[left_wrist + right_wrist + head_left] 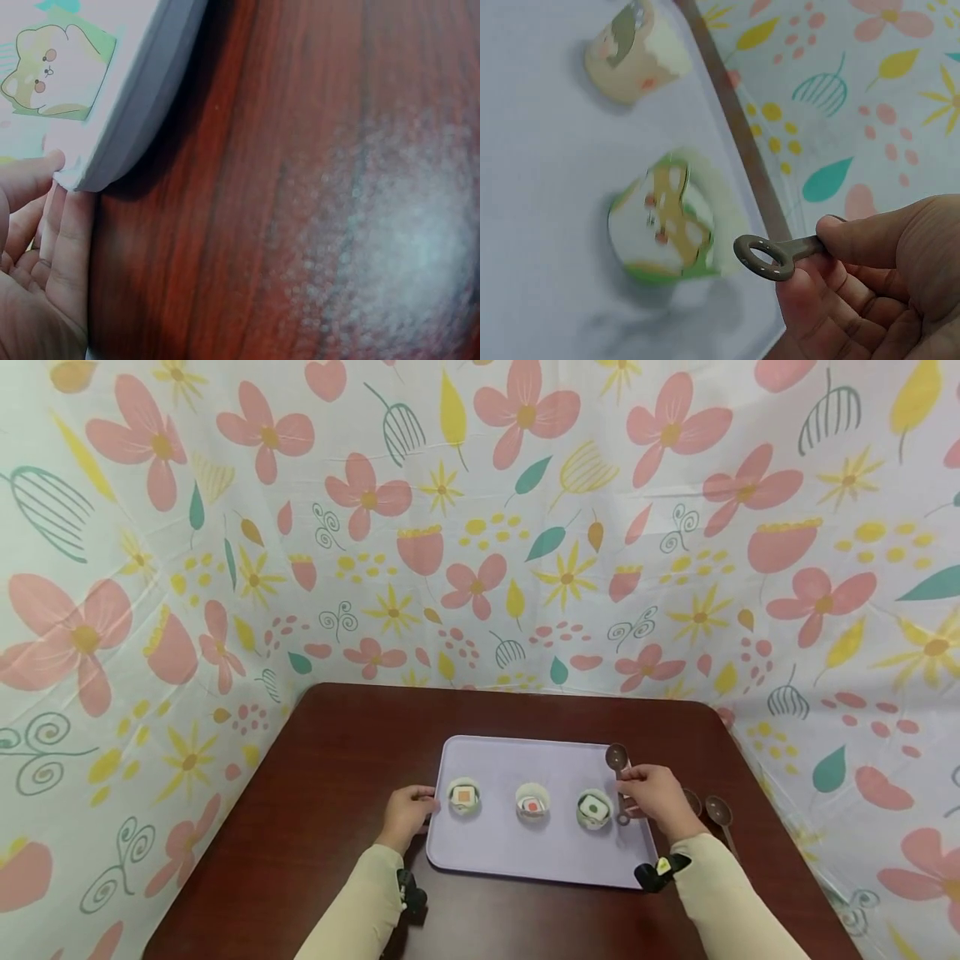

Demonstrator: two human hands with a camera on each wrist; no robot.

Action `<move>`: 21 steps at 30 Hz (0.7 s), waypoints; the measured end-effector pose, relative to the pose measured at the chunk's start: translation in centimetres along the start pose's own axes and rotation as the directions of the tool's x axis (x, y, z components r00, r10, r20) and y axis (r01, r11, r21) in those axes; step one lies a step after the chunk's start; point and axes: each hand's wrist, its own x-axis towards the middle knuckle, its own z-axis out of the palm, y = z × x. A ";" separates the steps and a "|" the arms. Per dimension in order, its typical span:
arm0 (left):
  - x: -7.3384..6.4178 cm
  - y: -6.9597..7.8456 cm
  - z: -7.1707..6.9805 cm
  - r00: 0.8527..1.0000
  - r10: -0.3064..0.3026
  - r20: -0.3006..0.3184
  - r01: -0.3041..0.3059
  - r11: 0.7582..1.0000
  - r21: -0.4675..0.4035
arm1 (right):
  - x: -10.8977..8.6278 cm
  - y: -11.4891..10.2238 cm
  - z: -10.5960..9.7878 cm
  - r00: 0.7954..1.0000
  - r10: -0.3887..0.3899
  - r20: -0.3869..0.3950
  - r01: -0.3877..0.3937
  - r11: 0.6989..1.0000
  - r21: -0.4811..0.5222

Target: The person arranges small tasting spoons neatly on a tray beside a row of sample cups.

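Observation:
My left hand [407, 814] pinches the left rim of a lavender tray [517, 853]; in the left wrist view the thumb lies on top and fingers underneath. A brown measuring spoon [617, 758] is gripped by my right hand [657, 795] over the tray's right side, bowl pointing away and ring-ended handle toward me. On the tray stand three small paper cups in a row: a left cup [467, 811], a middle cup [535, 788] and a right cup [595, 824], the last closest to the spoon. Small cards with an orange square, a red dot and a green dot show in them.
Two more brown spoons lie on the dark wooden table [360, 718] right of the tray, one spoon [718, 811] partly behind my right forearm. A flowered curtain [480, 527] hangs behind the table and along its sides.

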 end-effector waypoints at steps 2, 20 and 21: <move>0.0 0.1 0.0 1.000 0.001 -0.003 -0.001 1.000 0.005 | 0.2 -0.4 0.4 1.000 -0.003 0.006 0.003 1.000 0.006; 0.1 -0.1 0.1 1.000 -0.011 -0.015 0.011 1.000 0.016 | -0.1 -4.6 5.4 0.998 -0.005 0.063 0.003 0.999 0.036; 0.1 -0.1 0.1 1.000 -0.010 -0.015 0.011 1.000 0.018 | -0.1 -4.8 5.7 0.998 -0.013 0.065 0.011 0.999 0.030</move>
